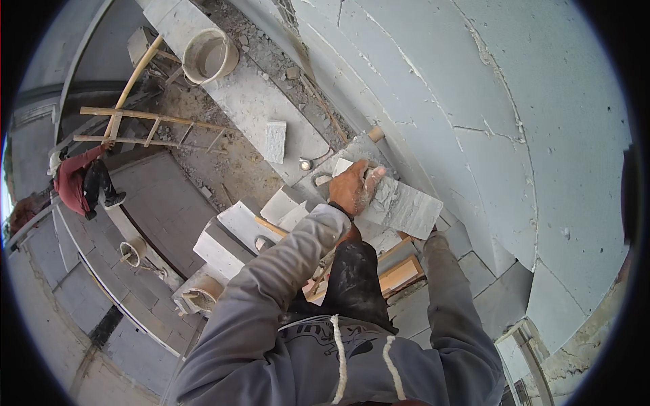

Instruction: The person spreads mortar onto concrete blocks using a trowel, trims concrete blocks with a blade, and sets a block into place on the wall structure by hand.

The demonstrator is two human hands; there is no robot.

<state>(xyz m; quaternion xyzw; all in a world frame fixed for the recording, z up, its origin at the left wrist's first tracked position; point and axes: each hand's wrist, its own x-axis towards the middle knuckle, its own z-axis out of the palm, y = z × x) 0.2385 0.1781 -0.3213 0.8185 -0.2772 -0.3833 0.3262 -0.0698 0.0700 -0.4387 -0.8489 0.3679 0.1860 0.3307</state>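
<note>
A light grey lightweight concrete block (414,208), with a rough, crumbly patch on its upper face, is held in front of me near the wall. My left hand (355,188), dusty with powder, is closed over the block's left end, its fingers bent across the top. Under the block's right part is my right hand (430,235), gripping it from below; most of its fingers are hidden by the block. A white end shows beyond my left hand, and I cannot tell whether it belongs to the same block.
The grey block wall (460,101) rises close on my right. A bucket (210,57) and a loose block (275,141) rest on a long slab ahead. White blocks (223,247) stand left of my legs. Farther left, a person (78,179) sits by a wooden ladder (156,120).
</note>
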